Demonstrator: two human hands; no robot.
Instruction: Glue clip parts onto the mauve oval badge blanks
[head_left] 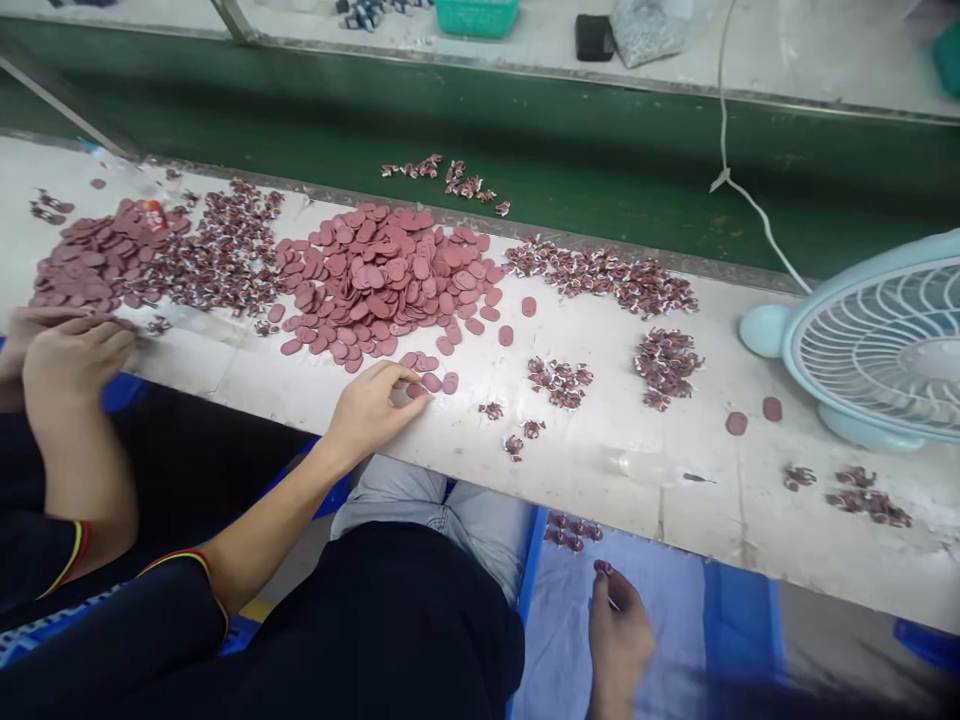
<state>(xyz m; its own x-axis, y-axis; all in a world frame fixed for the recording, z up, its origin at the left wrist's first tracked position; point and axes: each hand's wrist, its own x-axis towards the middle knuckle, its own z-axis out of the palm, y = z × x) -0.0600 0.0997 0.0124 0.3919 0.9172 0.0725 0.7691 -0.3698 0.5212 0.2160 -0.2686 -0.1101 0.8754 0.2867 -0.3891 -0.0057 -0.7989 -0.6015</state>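
My left hand (371,405) reaches onto the white table (600,470) and pinches a pink oval disc (417,390) at the near edge of a big heap of the same discs (382,275). A few loose discs (439,380) lie beside its fingertips. Below the table edge, my right hand (616,632) hangs over a blue cloth (675,610), its fingertips closed on a small dark-red piece (602,568). More small red pieces (570,530) lie on the cloth.
A co-worker's hands (67,355) rest at the left table edge by another disc heap (97,260). Piles of small red-and-white parts (600,275) (664,365) (559,380) dot the table. A light-blue fan (870,345) stands at the right, with a green conveyor belt (600,160) behind.
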